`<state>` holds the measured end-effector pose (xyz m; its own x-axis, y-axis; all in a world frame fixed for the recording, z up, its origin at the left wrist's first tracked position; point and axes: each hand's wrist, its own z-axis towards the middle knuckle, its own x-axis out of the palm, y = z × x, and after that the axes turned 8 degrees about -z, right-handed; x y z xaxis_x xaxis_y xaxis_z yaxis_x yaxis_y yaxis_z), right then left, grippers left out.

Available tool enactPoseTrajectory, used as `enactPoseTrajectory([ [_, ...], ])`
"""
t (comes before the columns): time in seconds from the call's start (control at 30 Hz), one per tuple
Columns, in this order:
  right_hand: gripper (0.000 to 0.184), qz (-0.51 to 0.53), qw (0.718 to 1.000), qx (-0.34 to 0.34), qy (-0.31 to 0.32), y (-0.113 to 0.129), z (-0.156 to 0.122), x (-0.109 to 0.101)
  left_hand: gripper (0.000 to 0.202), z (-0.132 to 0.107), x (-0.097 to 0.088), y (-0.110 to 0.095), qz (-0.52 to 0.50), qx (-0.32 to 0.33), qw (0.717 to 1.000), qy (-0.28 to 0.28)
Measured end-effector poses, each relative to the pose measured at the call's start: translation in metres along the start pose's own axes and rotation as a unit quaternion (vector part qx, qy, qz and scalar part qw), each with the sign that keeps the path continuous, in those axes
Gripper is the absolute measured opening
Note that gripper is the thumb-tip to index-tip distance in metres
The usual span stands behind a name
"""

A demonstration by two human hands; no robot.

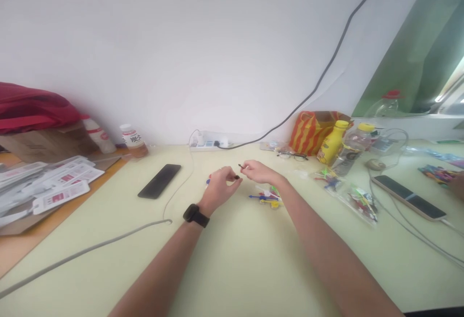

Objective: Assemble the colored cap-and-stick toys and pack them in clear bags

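My left hand (pixel 218 189), with a black watch (pixel 196 215) on the wrist, pinches a small dark piece (pixel 237 177) between thumb and fingertips. Close by, my right hand (pixel 259 171) is closed on a thin dark pointed piece (pixel 241 166), its tip towards the left hand. The two pieces are apart and too small to make out fully. Under my right wrist lies a loose pile of plastic arrow-shaped pieces (pixel 264 197) in blue, yellow, white, green and red. Red and blue bits (pixel 208 180) show partly behind my left hand.
A black phone (pixel 159 181) and a grey cable (pixel 108 242) lie to the left. Along the wall stand a power strip (pixel 208 145), glasses (pixel 293 155), a striped bag (pixel 310 131) and bottles (pixel 331 142). Bagged coloured pieces (pixel 358 203) and another phone (pixel 409 197) are at right.
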<state>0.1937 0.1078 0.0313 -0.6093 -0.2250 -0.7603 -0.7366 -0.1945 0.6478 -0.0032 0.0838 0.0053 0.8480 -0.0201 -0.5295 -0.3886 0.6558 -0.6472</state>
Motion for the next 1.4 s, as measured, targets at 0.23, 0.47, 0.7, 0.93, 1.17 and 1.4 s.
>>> enactPoseTrajectory([
  [0.23, 0.014, -0.139, 0.986, 0.080, 0.034, -0.022, -0.011, -0.029, 0.008, -0.004, 0.006, 0.006, 0.149, -0.017, 0.987, 0.053],
  [0.47, 0.021, -0.184, 0.960, 0.075, 0.198, -0.013, -0.027, -0.050, 0.021, -0.005, 0.006, 0.006, 0.208, 0.015, 0.978, 0.005],
  [0.7, 0.016, -0.086, 0.987, 0.016, 0.134, -0.004, -0.023, -0.046, 0.023, -0.005, 0.009, -0.009, 0.074, 0.018, 0.997, -0.023],
  [0.93, 0.015, 0.160, 0.976, -0.088, 0.116, 0.007, -0.022, -0.036, 0.022, -0.004, 0.015, -0.019, -0.064, 0.035, 0.997, -0.007],
  [1.17, 0.019, 0.207, 0.962, -0.110, 0.138, 0.007, -0.024, -0.039, 0.019, -0.001, 0.011, -0.024, -0.098, 0.048, 0.994, -0.016],
  [1.4, 0.025, 0.233, 0.957, -0.122, 0.124, 0.002, -0.024, -0.040, 0.019, -0.002, 0.014, -0.021, -0.148, 0.021, 0.988, -0.047],
])
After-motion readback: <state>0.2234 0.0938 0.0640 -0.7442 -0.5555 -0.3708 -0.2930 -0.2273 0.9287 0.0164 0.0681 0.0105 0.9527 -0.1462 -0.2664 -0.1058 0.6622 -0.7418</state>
